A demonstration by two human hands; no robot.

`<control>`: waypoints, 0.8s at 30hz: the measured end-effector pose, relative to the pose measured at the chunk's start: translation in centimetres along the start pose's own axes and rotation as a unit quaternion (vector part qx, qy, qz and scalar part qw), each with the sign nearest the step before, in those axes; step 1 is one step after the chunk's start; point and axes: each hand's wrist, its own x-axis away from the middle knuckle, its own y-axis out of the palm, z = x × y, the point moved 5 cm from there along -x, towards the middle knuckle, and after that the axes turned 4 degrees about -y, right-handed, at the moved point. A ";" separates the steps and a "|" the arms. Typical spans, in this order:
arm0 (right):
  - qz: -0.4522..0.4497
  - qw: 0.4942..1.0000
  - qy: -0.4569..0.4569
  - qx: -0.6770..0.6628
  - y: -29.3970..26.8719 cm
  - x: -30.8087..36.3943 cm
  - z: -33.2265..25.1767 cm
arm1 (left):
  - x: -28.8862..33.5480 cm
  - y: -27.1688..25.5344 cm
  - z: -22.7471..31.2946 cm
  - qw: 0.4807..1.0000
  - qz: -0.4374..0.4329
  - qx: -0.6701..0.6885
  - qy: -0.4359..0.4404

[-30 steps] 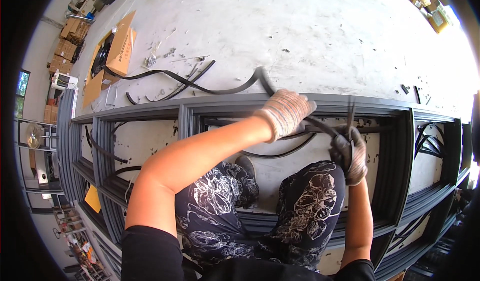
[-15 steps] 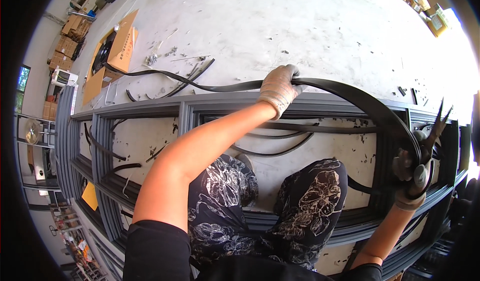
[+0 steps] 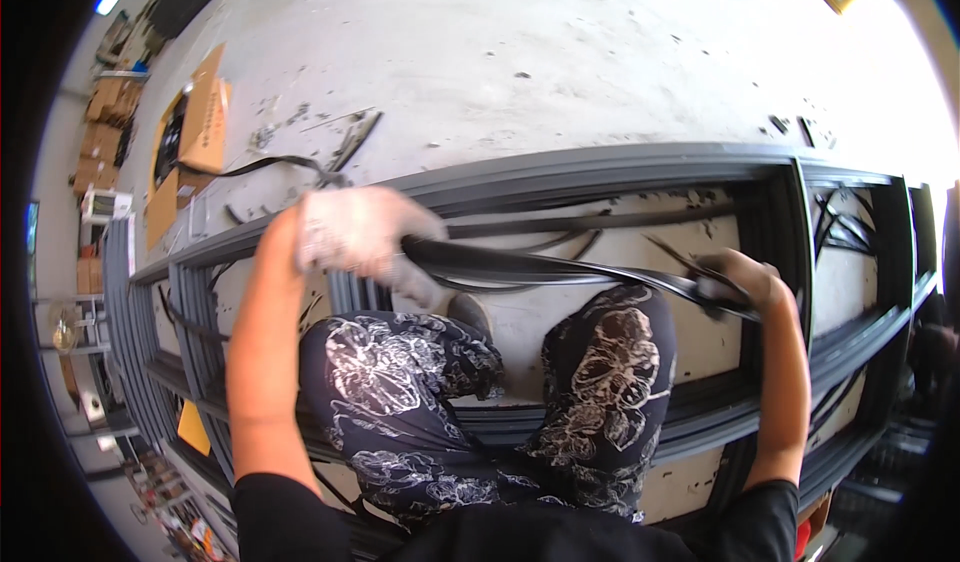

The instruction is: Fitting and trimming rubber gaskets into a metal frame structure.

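A long black rubber strip (image 3: 550, 267) runs from the cardboard box (image 3: 207, 122) at the far left to my two hands and spans the space above my knees. My gloved left hand (image 3: 362, 234), blurred by motion, is closed round the strip, which comes out between its fingers and thumb. My right hand (image 3: 750, 280), gloved too, grips the strip's other end. Dark scissors (image 3: 677, 256) are also in that hand, their blades pointing up and to the left. Beneath both hands lies a stack of dark grey metal frames (image 3: 600, 167).
Other black strips (image 3: 590, 224) lie inside the frame openings. Scraps and short strip pieces (image 3: 360, 140) are scattered on the pale floor (image 3: 560, 32). Cartons (image 3: 100, 142) stand along the left wall, and a yellow piece (image 3: 194, 427) rests by the frames at lower left.
My left hand has moved left and nearer to me along the strip. My right hand has come left and inward with the strip end and scissors. The strip now stretches lower between them.
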 end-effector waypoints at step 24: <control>0.329 0.892 0.237 -0.202 13.0 -12.4 18.5 | 7.7 22.8 -27.7 0.868 0.030 0.429 -0.249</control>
